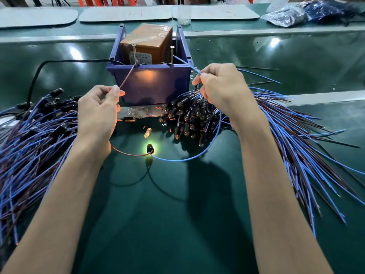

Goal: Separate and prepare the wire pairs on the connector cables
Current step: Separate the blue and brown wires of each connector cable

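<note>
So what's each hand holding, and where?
The left hand pinches the brown wire near its free end; right hand pinches the blue wire near its end.

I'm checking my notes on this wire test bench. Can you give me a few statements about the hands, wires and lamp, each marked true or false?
1. The left hand pinches the brown wire. True.
2. The right hand holds nothing. False: it pinches the blue wire.
3. The small lamp on the table is dark. False: it glows.
4. The blue bin holds an orange-brown box. True.
5. All the cables lie left of the bin. False: a left pile and a right pile flank it.
</note>
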